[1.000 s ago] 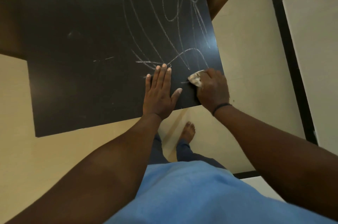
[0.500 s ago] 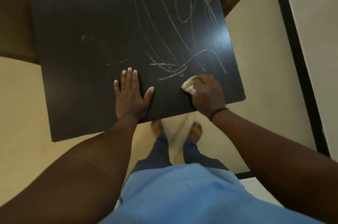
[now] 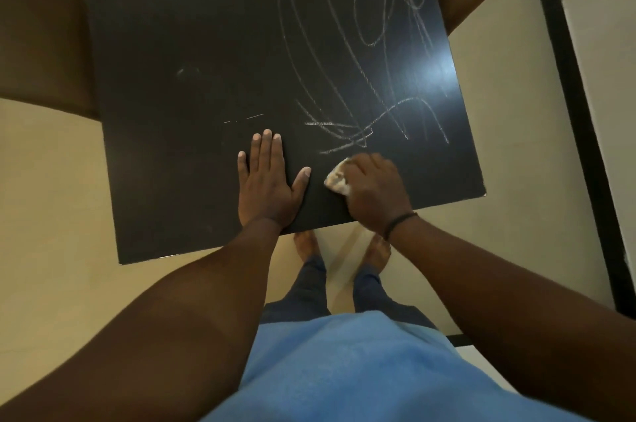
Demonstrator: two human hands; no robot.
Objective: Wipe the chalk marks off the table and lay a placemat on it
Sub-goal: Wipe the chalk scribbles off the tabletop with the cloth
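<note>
Wiping underway, early stage by the look of it. Black counter (image 3: 192, 84) carries white chalk marks (image 3: 347, 77), mostly over its right half, long loops and scribbles running from the far edge down to near the front; a short faint dash (image 3: 244, 118) sits left of them, just beyond the left fingertips. Left hand (image 3: 268, 186) lies flat on the counter near the front edge, fingers straight and together, thumb out to the right, holding nothing, probably bracing. Right hand (image 3: 373, 191) has its grip clamped around a small wadded pale cloth (image 3: 337, 179), which pokes out at the fingertip side and is pressed on the counter just below the lowest scribble. Left part of the counter looks free of chalk apart from the dash and a faint smudge (image 3: 187, 72); can't tell whether it was wiped or never marked. Nearly all the marks remain, so most of the wiping is left. No placemat in view, that step not started. Bare feet (image 3: 309, 244) on the cream floor (image 3: 51, 198) under the front edge, blue shirt (image 3: 344, 370) at bottom.
</note>
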